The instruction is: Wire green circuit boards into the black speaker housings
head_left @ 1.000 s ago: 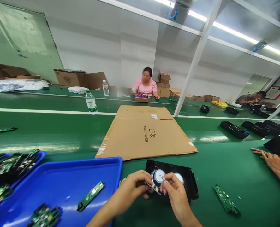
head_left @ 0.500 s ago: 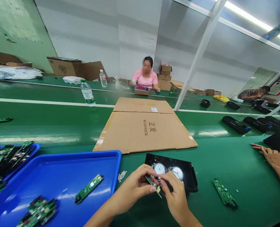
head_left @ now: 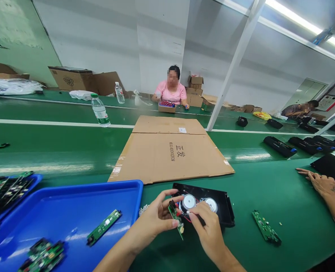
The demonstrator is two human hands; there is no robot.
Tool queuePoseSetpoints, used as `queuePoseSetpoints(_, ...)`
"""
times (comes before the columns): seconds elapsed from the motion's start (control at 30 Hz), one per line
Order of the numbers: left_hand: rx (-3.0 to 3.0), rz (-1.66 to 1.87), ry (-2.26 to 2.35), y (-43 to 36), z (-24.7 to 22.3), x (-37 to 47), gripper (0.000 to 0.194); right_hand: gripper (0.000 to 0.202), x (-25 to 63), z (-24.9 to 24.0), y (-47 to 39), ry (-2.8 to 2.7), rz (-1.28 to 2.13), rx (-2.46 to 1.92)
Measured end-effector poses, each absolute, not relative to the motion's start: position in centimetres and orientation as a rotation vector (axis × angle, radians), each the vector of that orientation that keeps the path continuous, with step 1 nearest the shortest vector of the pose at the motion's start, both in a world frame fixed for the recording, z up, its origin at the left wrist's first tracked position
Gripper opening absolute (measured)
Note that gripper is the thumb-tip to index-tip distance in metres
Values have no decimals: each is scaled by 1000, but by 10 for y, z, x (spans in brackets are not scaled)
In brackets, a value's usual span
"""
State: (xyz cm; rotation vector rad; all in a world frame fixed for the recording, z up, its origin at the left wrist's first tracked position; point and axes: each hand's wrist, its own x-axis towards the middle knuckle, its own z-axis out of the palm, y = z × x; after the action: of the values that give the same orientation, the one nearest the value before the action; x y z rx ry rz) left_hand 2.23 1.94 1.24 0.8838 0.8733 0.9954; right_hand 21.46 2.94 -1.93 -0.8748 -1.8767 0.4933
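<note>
My left hand (head_left: 160,215) grips a small green circuit board (head_left: 175,218) by its edges, tilted steeply in front of a black housing (head_left: 225,207). Two round silver speakers (head_left: 189,202) sit in that housing, with thin red and dark wires near them. Just right of the board, my right hand (head_left: 208,226) pinches a small white connector (head_left: 188,212) between thumb and index finger. Beside my left hand lies a pile of small whitish parts (head_left: 143,209), partly hidden by it.
A blue tray (head_left: 93,186) with circuit boards stands at left; another board (head_left: 266,227) lies at right. Flat cardboard (head_left: 170,155) lies ahead. Another person's hand (head_left: 323,185) rests at far right, near black housings (head_left: 280,146). A person in pink (head_left: 171,90) sits across.
The board has turned to a steeper tilt in my left hand, whose fingers have spread upward. My right hand has drawn slightly apart from the board. The view has shifted slightly.
</note>
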Motion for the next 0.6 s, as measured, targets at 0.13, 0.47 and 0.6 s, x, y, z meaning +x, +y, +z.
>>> queuePoseSetpoints(0.13,1000,898,960,15,23,27,58,18,211,-15,27,-1918,437,-808)
queuePoseSetpoints(0.47,1059,877,1004,14,20,30,49,17,209,-16,24,-1985,331,-757)
queuePoseSetpoints(0.6,1220,807,1096,11,24,29,50,18,210,-16,25,-2011,337,-752)
